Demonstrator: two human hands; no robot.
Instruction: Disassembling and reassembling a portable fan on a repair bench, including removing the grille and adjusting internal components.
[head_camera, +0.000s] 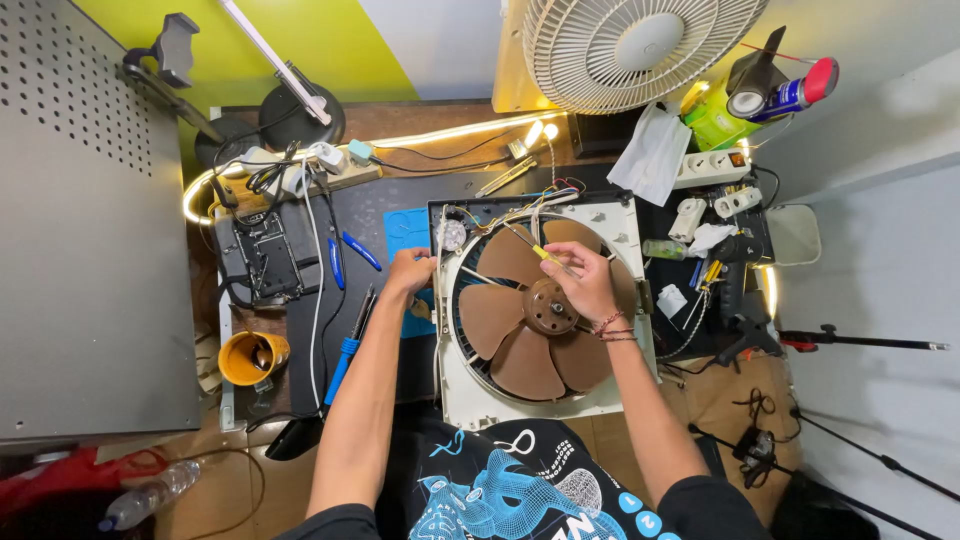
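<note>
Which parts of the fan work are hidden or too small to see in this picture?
- Head view: screwdriver tip, too small against the brown blades.
- Right hand covers the spot beside the hub.
- Left hand fingertips, hidden at the white frame edge.

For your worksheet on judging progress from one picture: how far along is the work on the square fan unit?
Done: the fan unit lies flat with no front grille over it, brown blades exposed, wires loose at its top edge. In hand: the left hand steadies the frame; the right hand has a yellow-handled screwdriver in its grip above the hub. Left: the blades are still mounted.
</note>
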